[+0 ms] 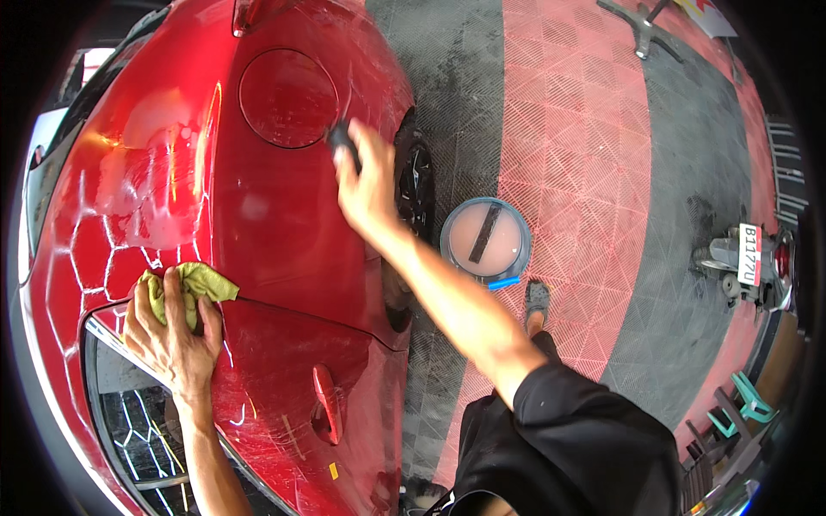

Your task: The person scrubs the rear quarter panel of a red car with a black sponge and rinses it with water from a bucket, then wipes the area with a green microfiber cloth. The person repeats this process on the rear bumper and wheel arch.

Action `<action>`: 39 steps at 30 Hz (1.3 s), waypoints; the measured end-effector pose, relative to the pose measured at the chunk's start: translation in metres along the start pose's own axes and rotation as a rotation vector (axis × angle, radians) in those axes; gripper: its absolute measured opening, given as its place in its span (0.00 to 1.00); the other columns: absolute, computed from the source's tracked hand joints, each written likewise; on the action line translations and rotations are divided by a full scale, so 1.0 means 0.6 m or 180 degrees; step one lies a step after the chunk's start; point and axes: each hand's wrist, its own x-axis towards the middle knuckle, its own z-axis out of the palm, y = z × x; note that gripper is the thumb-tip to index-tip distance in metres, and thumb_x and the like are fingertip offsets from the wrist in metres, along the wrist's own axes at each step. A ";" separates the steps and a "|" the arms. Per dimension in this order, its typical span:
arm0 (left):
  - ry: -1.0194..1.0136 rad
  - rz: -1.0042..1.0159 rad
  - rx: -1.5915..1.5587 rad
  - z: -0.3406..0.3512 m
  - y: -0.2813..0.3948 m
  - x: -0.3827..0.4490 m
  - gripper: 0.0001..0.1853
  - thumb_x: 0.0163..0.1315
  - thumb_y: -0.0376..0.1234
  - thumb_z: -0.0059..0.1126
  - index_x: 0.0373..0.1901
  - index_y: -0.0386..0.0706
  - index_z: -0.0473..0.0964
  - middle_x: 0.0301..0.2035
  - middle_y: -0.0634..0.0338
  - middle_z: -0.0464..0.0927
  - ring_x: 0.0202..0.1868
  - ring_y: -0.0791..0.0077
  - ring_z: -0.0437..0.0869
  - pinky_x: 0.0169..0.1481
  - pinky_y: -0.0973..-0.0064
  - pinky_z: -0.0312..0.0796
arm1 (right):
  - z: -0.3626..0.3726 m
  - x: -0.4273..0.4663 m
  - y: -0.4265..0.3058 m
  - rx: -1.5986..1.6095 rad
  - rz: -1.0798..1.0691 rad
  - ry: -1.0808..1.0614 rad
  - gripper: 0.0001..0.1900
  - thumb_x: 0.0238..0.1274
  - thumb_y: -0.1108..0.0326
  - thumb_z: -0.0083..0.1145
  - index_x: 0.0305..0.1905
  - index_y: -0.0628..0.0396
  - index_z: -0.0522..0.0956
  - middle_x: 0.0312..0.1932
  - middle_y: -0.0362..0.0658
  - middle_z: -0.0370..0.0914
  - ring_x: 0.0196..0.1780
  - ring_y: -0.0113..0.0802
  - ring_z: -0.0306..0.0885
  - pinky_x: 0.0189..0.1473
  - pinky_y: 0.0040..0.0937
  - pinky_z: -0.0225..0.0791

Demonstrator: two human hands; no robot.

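Observation:
A red car (277,213) fills the left side of the view, its paint streaked and hazy in places. My left hand (177,329) presses a crumpled yellow-green cloth (206,284) onto the bodywork, just above the corner of the rear side window (129,413). Stretched forward, my right hand (368,174) grips a small black block-like tool (342,142) near the lower right edge of the round fuel filler door (288,97). Its working face is hidden, so I cannot tell what it is exactly. A red door handle (327,404) lies closer to me.
By the rear wheel (413,180) stands a bucket (445,238) of cloudy liquid with a dark strip across it. A blue object (503,283) lies beside it, near my shoe (537,302). Further right are a parked motorcycle (729,258) and a green-legged stool (742,406) on the tiled floor.

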 end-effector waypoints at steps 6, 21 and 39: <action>0.0110 -0.0033 -0.0027 -0.014 0.002 0.007 0.30 0.72 0.48 0.73 0.74 0.53 0.84 0.72 0.47 0.79 0.73 0.45 0.80 0.76 0.46 0.70 | 0.009 0.019 -0.012 -0.0099 0.0170 0.0223 0.23 0.79 0.67 0.68 0.71 0.63 0.79 0.65 0.61 0.85 0.66 0.64 0.80 0.70 0.59 0.69; 0.0115 -0.0018 -0.0002 -0.012 0.001 -0.006 0.29 0.73 0.49 0.71 0.72 0.52 0.85 0.72 0.47 0.79 0.73 0.45 0.78 0.77 0.44 0.68 | 0.043 -0.023 -0.017 -0.0024 0.0277 0.0238 0.28 0.76 0.64 0.72 0.74 0.61 0.77 0.68 0.62 0.83 0.69 0.67 0.77 0.74 0.60 0.69; 0.0206 0.0062 -0.0065 -0.007 0.018 0.017 0.32 0.72 0.47 0.72 0.76 0.50 0.82 0.73 0.44 0.78 0.72 0.41 0.78 0.74 0.43 0.69 | -0.012 0.064 0.081 -0.0195 0.0611 0.0362 0.27 0.83 0.64 0.67 0.79 0.61 0.77 0.73 0.59 0.83 0.73 0.63 0.78 0.77 0.59 0.69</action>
